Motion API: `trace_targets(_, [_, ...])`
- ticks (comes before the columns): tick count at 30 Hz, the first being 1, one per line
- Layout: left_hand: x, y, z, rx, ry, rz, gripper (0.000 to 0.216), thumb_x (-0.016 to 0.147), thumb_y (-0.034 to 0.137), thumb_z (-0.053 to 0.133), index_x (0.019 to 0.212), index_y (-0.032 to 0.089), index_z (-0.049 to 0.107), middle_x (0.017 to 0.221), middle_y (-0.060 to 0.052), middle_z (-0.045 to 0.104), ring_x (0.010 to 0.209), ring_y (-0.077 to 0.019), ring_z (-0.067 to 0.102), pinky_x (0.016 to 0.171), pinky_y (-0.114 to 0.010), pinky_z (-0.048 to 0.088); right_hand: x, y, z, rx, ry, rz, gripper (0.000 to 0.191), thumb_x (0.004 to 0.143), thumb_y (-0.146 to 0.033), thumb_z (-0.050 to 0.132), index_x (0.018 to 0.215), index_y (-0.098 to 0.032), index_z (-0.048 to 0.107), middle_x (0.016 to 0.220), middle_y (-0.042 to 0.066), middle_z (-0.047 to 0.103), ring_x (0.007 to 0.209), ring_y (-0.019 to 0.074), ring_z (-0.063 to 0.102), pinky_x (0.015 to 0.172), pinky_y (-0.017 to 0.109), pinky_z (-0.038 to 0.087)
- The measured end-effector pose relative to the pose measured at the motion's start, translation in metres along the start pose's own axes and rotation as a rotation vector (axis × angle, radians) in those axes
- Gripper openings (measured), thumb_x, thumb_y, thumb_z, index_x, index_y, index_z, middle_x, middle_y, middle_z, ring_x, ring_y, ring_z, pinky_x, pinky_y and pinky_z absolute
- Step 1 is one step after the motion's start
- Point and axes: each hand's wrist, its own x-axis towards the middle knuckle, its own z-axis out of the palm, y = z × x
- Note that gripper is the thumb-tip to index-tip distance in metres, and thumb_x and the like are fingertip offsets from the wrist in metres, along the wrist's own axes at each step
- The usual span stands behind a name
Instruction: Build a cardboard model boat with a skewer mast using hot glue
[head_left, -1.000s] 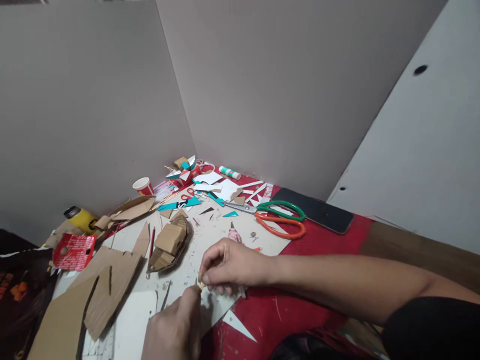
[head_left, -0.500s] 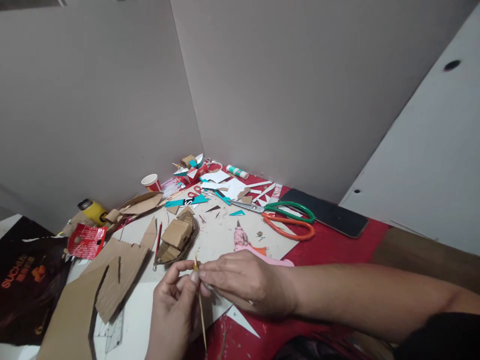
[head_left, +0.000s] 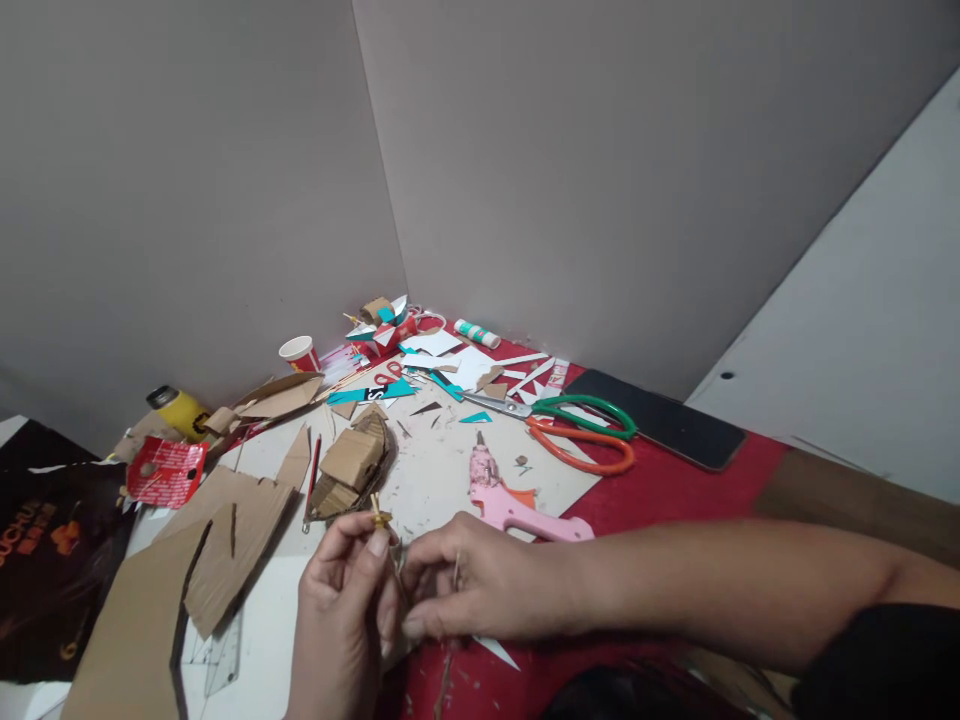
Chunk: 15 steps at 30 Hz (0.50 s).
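My left hand (head_left: 341, 590) pinches a few thin wooden sticks (head_left: 376, 503) between thumb and forefinger, their tips pointing up. Something yellowish wraps round the sticks (head_left: 383, 520) just above the thumb; I cannot tell if it is a band or string. Close on the right, my right hand (head_left: 480, 575) is closed with its fingers curled toward the left fingertips. A thin stick (head_left: 457, 568) pokes up between those fingers; the rest of it is hidden. Just beyond the hands lies a boat-shaped cardboard piece (head_left: 352, 462) with a cardboard box on it.
A pink glue gun (head_left: 517, 510) lies behind my right hand, and scissors (head_left: 555, 420) beyond it. A black phone (head_left: 660, 420) rests at the right. Cardboard sheets (head_left: 142, 620), a pencil (head_left: 312, 480), a paper cup (head_left: 300, 354), a yellow bottle (head_left: 178, 412) and paper scraps surround the work.
My right hand has drawn back and down from the stick tips, its fingers now more curled. The left hand keeps its pinch on the sticks. The view has shifted slightly.
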Motion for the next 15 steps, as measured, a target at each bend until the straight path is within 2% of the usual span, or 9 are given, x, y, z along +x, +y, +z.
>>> trace_targets(4, [-0.002, 0.001, 0.001, 0.001, 0.03, -0.02, 0.039, 0.067, 0.039, 0.081, 0.092, 0.018, 0.061, 0.039, 0.011, 0.041, 0.033, -0.0019, 0.028, 0.036, -0.012, 0.023, 0.004, -0.001, -0.001, 0.208, -0.119, 0.127, 0.019, 0.074, -0.031, 0.067, 0.079, -0.014, 0.06, 0.06, -0.004, 0.058, 0.044, 0.0056, 0.055, 0.041, 0.014, 0.043])
trace_targets(9, [0.001, 0.003, -0.001, -0.019, 0.045, -0.011, 0.041, 0.061, 0.039, 0.084, 0.088, 0.017, 0.062, 0.041, 0.012, 0.04, 0.033, -0.001, 0.026, 0.034, -0.012, 0.02, 0.005, -0.013, -0.002, 0.247, -0.072, 0.125, 0.016, 0.074, -0.022, 0.065, 0.077, -0.016, 0.051, 0.058, -0.006, 0.06, 0.037, 0.0032, 0.051, 0.037, 0.012, 0.041])
trace_targets(15, [0.001, -0.004, -0.002, -0.042, 0.062, 0.005, 0.037, 0.067, 0.037, 0.082, 0.091, 0.017, 0.063, 0.036, 0.012, 0.04, 0.032, -0.0005, 0.027, 0.037, -0.011, 0.021, 0.007, -0.003, 0.0, 0.245, -0.026, 0.106, 0.029, 0.065, -0.024, 0.079, 0.081, -0.014, 0.056, 0.057, -0.008, 0.055, 0.04, 0.0032, 0.049, 0.039, 0.013, 0.04])
